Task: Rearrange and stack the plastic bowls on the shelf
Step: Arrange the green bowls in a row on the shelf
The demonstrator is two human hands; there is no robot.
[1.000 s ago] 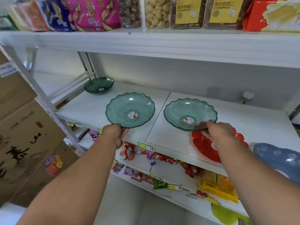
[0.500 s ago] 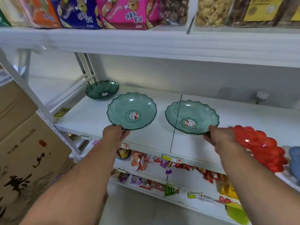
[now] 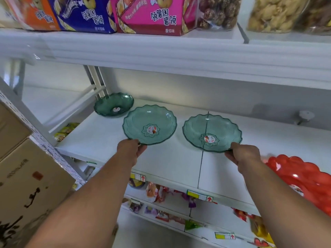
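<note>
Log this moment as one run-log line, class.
left hand: grips left green bowl | right hand: grips right green bowl | third green bowl: shelf rear-left

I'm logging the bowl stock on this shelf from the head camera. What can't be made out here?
- Red bowl: cut off by the right edge and partly behind the right arm; blurred, so whether it is one bowl or a stack is unclear.
- Dark green bowl at the back: single or stacked cannot be told.
- Stickers in the two held bowls: print too small.
- Fingers of left hand and right hand: hidden under the rims.
</note>
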